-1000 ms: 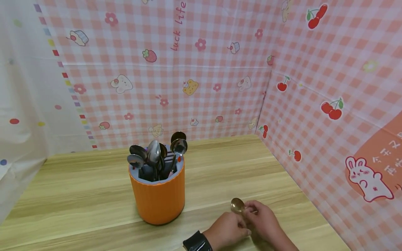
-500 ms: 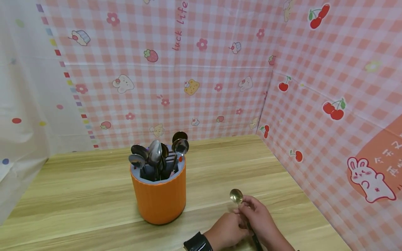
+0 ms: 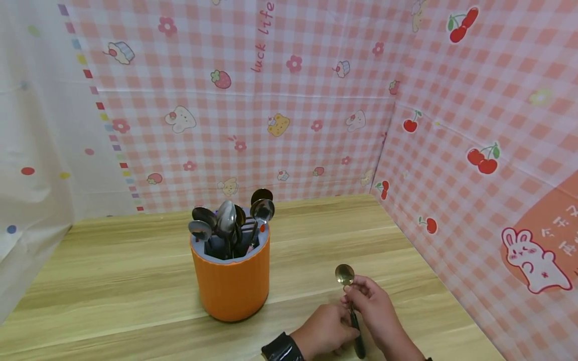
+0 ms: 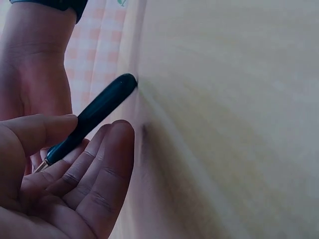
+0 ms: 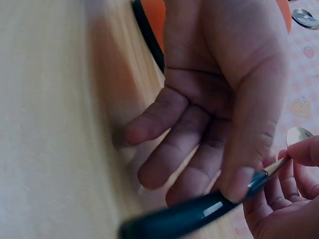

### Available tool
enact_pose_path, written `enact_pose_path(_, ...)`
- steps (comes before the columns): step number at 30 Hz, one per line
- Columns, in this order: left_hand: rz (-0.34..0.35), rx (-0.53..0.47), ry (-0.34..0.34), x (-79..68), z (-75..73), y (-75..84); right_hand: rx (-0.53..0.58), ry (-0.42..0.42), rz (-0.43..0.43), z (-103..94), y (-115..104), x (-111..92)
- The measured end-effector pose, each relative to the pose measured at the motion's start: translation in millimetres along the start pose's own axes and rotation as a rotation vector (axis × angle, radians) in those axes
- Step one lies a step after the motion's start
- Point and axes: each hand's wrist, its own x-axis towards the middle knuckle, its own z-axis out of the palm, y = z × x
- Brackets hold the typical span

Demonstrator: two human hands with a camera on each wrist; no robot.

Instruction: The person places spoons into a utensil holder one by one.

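Note:
A spoon with a gold bowl and dark green handle (image 3: pixel 358 341) is held between both hands, its bowl pointing away from the person in the head view. My right hand (image 3: pixel 377 311) pinches its neck just below the bowl; the right wrist view shows that thumb at the gold neck. With the thumb pressed on the green handle (image 4: pixel 102 107), my left hand (image 3: pixel 322 326) grips it further down, its other fingers loosely bent in the left wrist view. To the left stands an orange holder (image 3: pixel 232 293) with a grey insert, bearing several spoons (image 3: pixel 226 218) and a fork (image 3: pixel 248 225).
The wood-grain table (image 3: pixel 113 296) extends to both sides of the holder. Behind it hangs a pink checked cloth (image 3: pixel 293 105), with a cherry-print one (image 3: pixel 451 165) along the right. A white dotted cloth (image 3: pixel 36 125) hangs at the left.
Both hands keep hold of the spoon. Its bowl has moved away from the person and swung more upright in the view, and the dark handle has come into sight between the hands.

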Motion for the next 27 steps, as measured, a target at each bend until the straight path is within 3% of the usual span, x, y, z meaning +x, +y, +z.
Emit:
enact_pose_path(5, -0.019, -0.02, 0.009, -3.2, -5.8, 4.4, -0.025, 0.04, -0.03, -0.8, -5, 1)
enact_pose_path(11, -0.006, 0.035, 0.02, -4.2, -12.9, 6.9, -0.036, 0.027, -0.032, 0.5, -8, 4)
enact_pose_path(19, -0.01, 0.037, 0.016, -5.4, -25.4, 9.2, -0.044, 0.003, -0.063, 5.5, -17, 7)
enact_pose_path(27, -0.051, 0.055, 0.012, -10.0, -41.6, 15.7, -0.016, -0.024, -0.071, 10.2, -27, 10)
